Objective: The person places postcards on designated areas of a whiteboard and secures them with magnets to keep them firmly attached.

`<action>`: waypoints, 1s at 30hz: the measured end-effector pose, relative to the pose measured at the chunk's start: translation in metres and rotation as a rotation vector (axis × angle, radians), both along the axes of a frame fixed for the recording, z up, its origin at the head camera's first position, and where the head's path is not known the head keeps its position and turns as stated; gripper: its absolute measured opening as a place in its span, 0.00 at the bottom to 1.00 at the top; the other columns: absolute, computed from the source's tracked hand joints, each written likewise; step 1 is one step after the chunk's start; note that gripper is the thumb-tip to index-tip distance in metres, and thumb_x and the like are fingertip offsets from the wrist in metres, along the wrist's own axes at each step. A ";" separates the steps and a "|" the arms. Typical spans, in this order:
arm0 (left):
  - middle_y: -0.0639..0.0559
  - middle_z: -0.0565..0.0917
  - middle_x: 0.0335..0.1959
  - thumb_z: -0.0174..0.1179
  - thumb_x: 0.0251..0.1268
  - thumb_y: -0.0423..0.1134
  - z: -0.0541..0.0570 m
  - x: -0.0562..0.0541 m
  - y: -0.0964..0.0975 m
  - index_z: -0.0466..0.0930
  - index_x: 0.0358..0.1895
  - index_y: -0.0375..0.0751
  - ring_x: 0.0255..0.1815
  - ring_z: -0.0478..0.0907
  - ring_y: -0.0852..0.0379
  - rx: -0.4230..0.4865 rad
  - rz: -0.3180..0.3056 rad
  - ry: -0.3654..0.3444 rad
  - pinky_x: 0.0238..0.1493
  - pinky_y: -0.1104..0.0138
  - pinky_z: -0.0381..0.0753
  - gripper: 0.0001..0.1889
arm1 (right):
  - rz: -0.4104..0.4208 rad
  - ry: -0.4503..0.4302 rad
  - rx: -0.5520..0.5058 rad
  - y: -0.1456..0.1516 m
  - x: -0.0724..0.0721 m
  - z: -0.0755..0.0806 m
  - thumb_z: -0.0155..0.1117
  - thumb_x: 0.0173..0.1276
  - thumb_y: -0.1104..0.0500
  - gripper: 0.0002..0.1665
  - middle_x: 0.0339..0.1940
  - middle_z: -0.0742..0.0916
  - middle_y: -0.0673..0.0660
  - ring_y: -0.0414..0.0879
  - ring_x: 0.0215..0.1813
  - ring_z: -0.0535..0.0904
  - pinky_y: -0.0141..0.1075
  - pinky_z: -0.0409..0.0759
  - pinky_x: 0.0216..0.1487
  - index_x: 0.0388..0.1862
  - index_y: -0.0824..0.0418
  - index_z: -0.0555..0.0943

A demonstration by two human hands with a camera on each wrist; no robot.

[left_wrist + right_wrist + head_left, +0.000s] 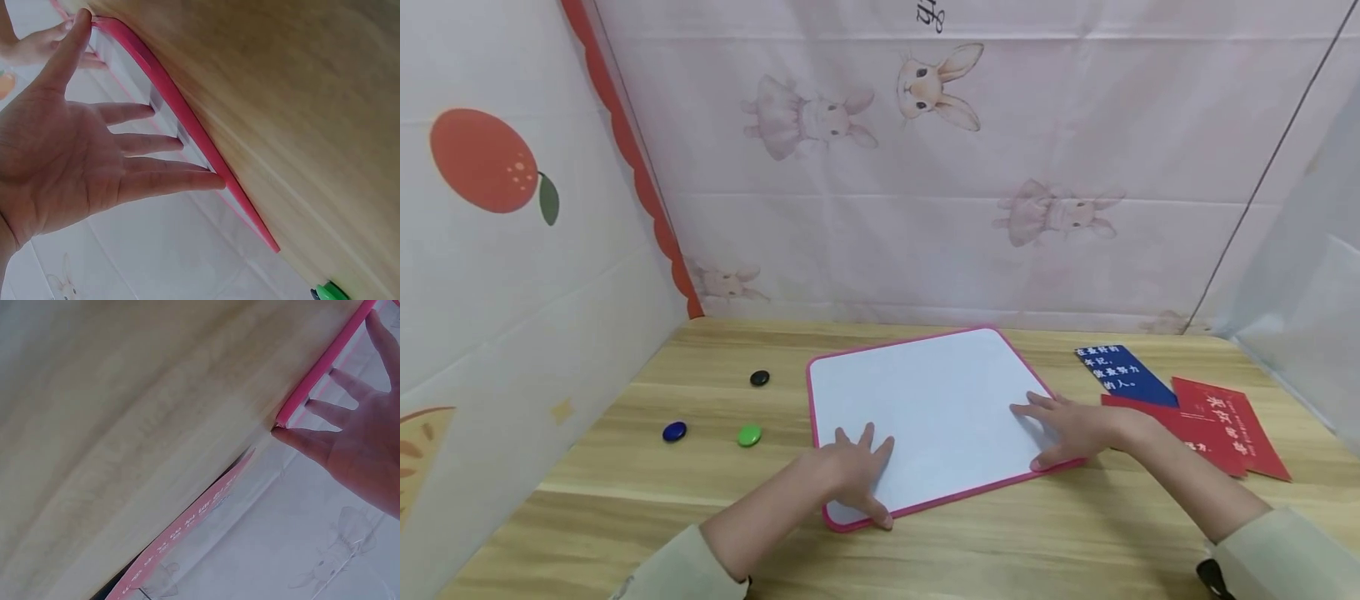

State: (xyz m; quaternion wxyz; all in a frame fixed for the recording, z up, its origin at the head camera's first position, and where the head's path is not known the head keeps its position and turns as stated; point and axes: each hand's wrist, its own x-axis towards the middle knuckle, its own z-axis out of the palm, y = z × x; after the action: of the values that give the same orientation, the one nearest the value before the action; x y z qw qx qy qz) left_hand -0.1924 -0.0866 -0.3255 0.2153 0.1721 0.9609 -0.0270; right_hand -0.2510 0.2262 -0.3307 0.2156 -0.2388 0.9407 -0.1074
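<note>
A whiteboard point(925, 392) with a pink frame lies tilted at an angle on the wooden table. On its near left corner rests my left hand point(853, 475), fingers spread and thumb over the pink edge. My right hand point(1075, 427) touches the board's right side, its fingers spread on the white surface and its thumb at the near right corner. In the left wrist view, straight fingertips of the left hand point(81, 150) meet the board along its pink rim point(181, 112). The right wrist view shows the right hand point(362, 431) with spread fingers against the pink rim point(325, 362).
Left of the board lie a black round magnet-like disc point(760, 378), a blue one point(674, 432) and a green one point(749, 435). To the right are a blue card point(1123, 375) and overlapping red cards point(1240, 425) with white writing. Printed cloth walls point(880, 250) enclose the table point(985, 550).
</note>
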 end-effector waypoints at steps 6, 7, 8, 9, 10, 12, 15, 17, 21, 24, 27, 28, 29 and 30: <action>0.42 0.52 0.71 0.67 0.43 0.61 0.000 0.000 0.000 0.55 0.71 0.48 0.65 0.52 0.30 -0.011 -0.002 -0.001 0.53 0.44 0.68 0.50 | 0.002 -0.008 0.002 0.000 0.000 0.000 0.66 0.53 0.39 0.51 0.71 0.56 0.67 0.71 0.67 0.45 0.69 0.60 0.50 0.71 0.55 0.58; 0.42 0.52 0.71 0.67 0.43 0.61 0.000 0.000 0.000 0.55 0.71 0.48 0.65 0.52 0.31 -0.013 -0.001 -0.001 0.53 0.44 0.69 0.50 | 0.002 -0.008 0.003 0.000 0.000 0.000 0.66 0.53 0.39 0.51 0.71 0.55 0.67 0.71 0.67 0.45 0.69 0.60 0.50 0.71 0.55 0.58; 0.43 0.52 0.71 0.67 0.43 0.61 0.000 0.000 0.001 0.55 0.71 0.49 0.65 0.52 0.31 -0.017 0.000 -0.003 0.53 0.44 0.69 0.50 | 0.001 -0.010 0.004 0.000 0.001 0.000 0.66 0.53 0.39 0.51 0.71 0.55 0.67 0.71 0.67 0.45 0.69 0.60 0.51 0.71 0.55 0.58; 0.43 0.52 0.71 0.67 0.43 0.61 0.000 -0.001 0.001 0.54 0.71 0.49 0.65 0.52 0.31 -0.022 0.000 -0.005 0.53 0.45 0.69 0.50 | 0.002 -0.009 0.005 -0.001 0.001 0.000 0.66 0.53 0.39 0.51 0.71 0.55 0.67 0.71 0.67 0.45 0.69 0.60 0.51 0.71 0.55 0.58; 0.43 0.52 0.71 0.67 0.43 0.61 0.000 -0.002 0.001 0.54 0.71 0.49 0.66 0.51 0.31 -0.021 0.004 -0.011 0.53 0.44 0.68 0.50 | 0.001 -0.009 0.008 -0.001 0.001 0.000 0.66 0.53 0.39 0.51 0.71 0.55 0.67 0.71 0.67 0.46 0.69 0.59 0.51 0.71 0.56 0.58; 0.44 0.52 0.71 0.68 0.43 0.61 0.001 -0.004 0.001 0.54 0.71 0.50 0.66 0.51 0.31 -0.018 0.010 -0.025 0.53 0.44 0.67 0.50 | 0.000 -0.002 0.016 -0.002 0.002 0.000 0.66 0.53 0.39 0.51 0.71 0.56 0.67 0.72 0.67 0.46 0.69 0.60 0.50 0.71 0.56 0.58; 0.45 0.51 0.71 0.69 0.42 0.59 0.000 -0.008 0.000 0.53 0.71 0.51 0.67 0.49 0.32 -0.008 0.018 -0.046 0.54 0.43 0.65 0.51 | -0.010 0.005 0.031 -0.003 0.004 0.001 0.67 0.52 0.39 0.51 0.70 0.56 0.68 0.73 0.66 0.47 0.69 0.62 0.48 0.71 0.56 0.58; 0.45 0.51 0.72 0.69 0.42 0.59 0.000 -0.010 -0.001 0.53 0.71 0.51 0.67 0.48 0.33 0.000 0.019 -0.055 0.55 0.42 0.64 0.51 | -0.020 0.008 0.038 -0.003 0.005 0.002 0.68 0.51 0.39 0.52 0.70 0.56 0.68 0.74 0.65 0.47 0.69 0.63 0.47 0.71 0.56 0.58; 0.46 0.49 0.72 0.69 0.42 0.58 0.000 -0.014 -0.003 0.52 0.72 0.52 0.68 0.46 0.33 0.020 0.010 -0.069 0.57 0.41 0.61 0.51 | -0.032 0.005 0.050 -0.005 0.008 0.003 0.67 0.52 0.39 0.52 0.70 0.56 0.69 0.76 0.65 0.47 0.69 0.64 0.46 0.71 0.57 0.57; 0.46 0.48 0.72 0.69 0.43 0.57 0.001 -0.018 -0.005 0.51 0.72 0.52 0.68 0.44 0.33 0.032 -0.007 -0.084 0.57 0.39 0.58 0.51 | -0.033 0.002 0.059 -0.006 0.010 0.003 0.66 0.53 0.39 0.52 0.69 0.56 0.71 0.76 0.64 0.47 0.68 0.65 0.46 0.71 0.59 0.57; 0.46 0.47 0.73 0.69 0.44 0.56 0.001 -0.021 -0.008 0.51 0.72 0.51 0.69 0.42 0.33 0.045 -0.017 -0.099 0.58 0.39 0.55 0.51 | -0.035 0.000 0.072 -0.007 0.012 0.003 0.65 0.54 0.39 0.52 0.69 0.56 0.71 0.77 0.64 0.47 0.68 0.65 0.46 0.71 0.60 0.56; 0.46 0.48 0.73 0.69 0.44 0.56 0.001 -0.022 -0.008 0.51 0.72 0.51 0.69 0.42 0.33 0.048 -0.019 -0.100 0.59 0.39 0.55 0.51 | -0.036 0.000 0.078 -0.008 0.013 0.002 0.65 0.54 0.39 0.52 0.69 0.56 0.71 0.77 0.63 0.48 0.68 0.65 0.47 0.71 0.60 0.56; 0.46 0.48 0.72 0.70 0.43 0.56 0.001 -0.023 -0.009 0.51 0.72 0.52 0.69 0.42 0.34 0.051 -0.019 -0.101 0.59 0.40 0.55 0.51 | -0.038 0.000 0.084 -0.009 0.014 0.002 0.65 0.55 0.39 0.52 0.69 0.56 0.72 0.78 0.63 0.48 0.68 0.65 0.47 0.71 0.60 0.56; 0.46 0.48 0.73 0.70 0.43 0.56 0.001 -0.024 -0.009 0.51 0.72 0.52 0.69 0.42 0.34 0.052 -0.022 -0.101 0.59 0.40 0.55 0.51 | -0.038 0.001 0.089 -0.009 0.015 0.002 0.64 0.55 0.39 0.52 0.69 0.56 0.72 0.78 0.63 0.48 0.68 0.65 0.47 0.71 0.61 0.56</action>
State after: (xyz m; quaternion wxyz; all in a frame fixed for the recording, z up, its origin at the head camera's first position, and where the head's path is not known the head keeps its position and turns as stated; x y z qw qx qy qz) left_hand -0.2163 -0.0960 -0.3247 0.2586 0.1892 0.9473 0.0043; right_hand -0.2361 0.2169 -0.3286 0.2234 -0.2110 0.9491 -0.0694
